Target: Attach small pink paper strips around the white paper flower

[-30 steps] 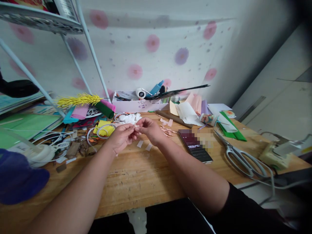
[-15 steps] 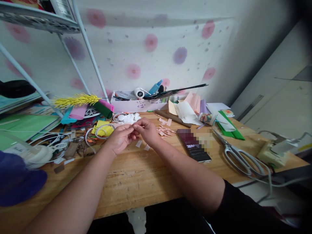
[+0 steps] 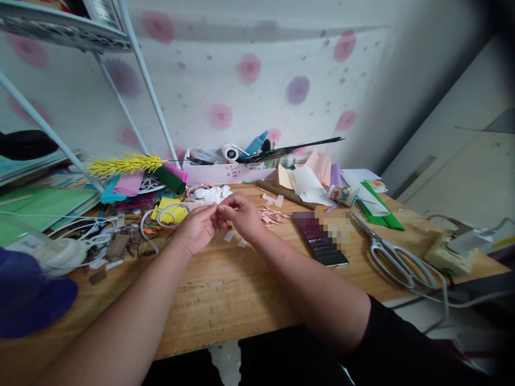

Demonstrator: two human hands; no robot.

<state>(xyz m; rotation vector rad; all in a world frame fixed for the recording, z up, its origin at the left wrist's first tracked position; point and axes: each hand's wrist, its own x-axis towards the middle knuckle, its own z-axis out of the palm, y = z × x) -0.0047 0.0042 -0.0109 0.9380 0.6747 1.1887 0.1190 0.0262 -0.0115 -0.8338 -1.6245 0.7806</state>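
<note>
Over the middle of the wooden table (image 3: 225,300), my left hand (image 3: 200,228) and my right hand (image 3: 243,214) meet at the fingertips. Both are closed in a pinch, thumb against finger. Whatever sits between the fingertips is too small or too hidden to make out. Just below them lie small pale paper pieces (image 3: 229,236). To the right of my right hand is a heap of twisted peach paper strips (image 3: 273,216), with flat peach pieces (image 3: 278,201) behind it. White crumpled bits (image 3: 215,194) lie behind my hands.
A phone (image 3: 319,241) and large scissors (image 3: 396,257) lie to the right, near a power strip (image 3: 448,254). Left are cables (image 3: 96,236), a yellow crepe piece (image 3: 171,212) and a purple cloth-like item (image 3: 32,295). A white box (image 3: 225,174) and paper sheets (image 3: 308,185) stand behind.
My hands stay together in nearly the same place. The left fingers and thumb have shifted slightly against the right fingertips.
</note>
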